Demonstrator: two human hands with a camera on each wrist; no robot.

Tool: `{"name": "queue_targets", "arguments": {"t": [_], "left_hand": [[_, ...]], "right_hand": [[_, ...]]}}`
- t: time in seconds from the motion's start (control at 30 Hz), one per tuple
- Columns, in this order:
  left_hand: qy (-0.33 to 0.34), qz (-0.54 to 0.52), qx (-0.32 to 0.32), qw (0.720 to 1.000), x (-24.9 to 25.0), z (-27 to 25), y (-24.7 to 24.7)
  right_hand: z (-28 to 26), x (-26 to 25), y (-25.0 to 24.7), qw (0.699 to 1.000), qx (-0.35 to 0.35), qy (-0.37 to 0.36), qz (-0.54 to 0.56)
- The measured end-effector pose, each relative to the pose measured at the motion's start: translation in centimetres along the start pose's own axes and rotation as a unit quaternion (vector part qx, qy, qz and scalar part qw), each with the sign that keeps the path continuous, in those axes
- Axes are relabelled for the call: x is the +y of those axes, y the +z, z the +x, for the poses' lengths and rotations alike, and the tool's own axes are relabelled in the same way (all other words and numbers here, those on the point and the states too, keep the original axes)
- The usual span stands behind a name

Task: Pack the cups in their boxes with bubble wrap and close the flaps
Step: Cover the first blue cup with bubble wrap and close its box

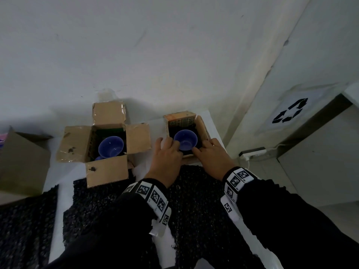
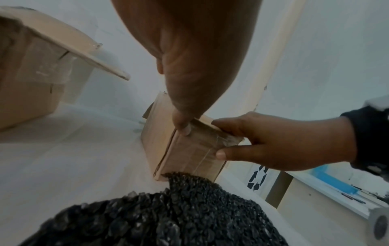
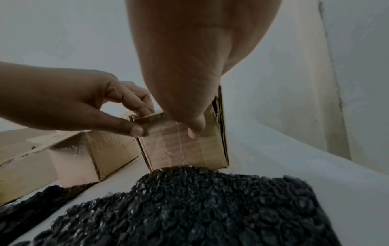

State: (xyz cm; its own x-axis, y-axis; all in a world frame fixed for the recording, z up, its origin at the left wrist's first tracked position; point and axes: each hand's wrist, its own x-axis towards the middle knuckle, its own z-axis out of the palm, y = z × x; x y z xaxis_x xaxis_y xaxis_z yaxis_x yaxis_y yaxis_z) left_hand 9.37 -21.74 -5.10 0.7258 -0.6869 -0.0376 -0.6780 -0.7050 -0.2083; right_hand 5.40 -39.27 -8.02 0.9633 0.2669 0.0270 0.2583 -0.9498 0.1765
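Both hands pinch the near flap of the small box (image 1: 202, 131): left hand (image 1: 167, 154), right hand (image 1: 212, 154); a blue cup (image 1: 185, 139) apparently sits inside.

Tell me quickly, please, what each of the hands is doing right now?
Left hand: pinches the near flap of the small brown cardboard box.
Right hand: pinches the same flap, thumb outside.

2 blue cups (image 1: 110, 147), brown cardboard boxes (image 1: 105, 171), black bubble wrap (image 1: 194, 200), black-and-white checkered wristbands (image 1: 153, 197).
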Motion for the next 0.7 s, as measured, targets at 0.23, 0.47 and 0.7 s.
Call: {"name": "queue_targets", "arguments": {"t": [0.23, 0.47, 0.7], "left_hand": [[0.019, -0.023, 0.032, 0.999, -0.9, -1.3, 1.1], [-0.008, -0.177, 0.148, 0.973, 0.0, -5.1, 2.0], [-0.048, -0.274, 0.131, 0.952, 1.5, -9.0, 3.1]], "right_hand": [[-1.5, 0.0, -0.3, 0.994, 0.073, 0.008, 0.087], [-9.5, -2.6, 2.1, 0.965, -0.034, 0.080, 0.248], [-10.8, -4.2, 2.3, 0.938, 0.030, 0.152, 0.309]]}}
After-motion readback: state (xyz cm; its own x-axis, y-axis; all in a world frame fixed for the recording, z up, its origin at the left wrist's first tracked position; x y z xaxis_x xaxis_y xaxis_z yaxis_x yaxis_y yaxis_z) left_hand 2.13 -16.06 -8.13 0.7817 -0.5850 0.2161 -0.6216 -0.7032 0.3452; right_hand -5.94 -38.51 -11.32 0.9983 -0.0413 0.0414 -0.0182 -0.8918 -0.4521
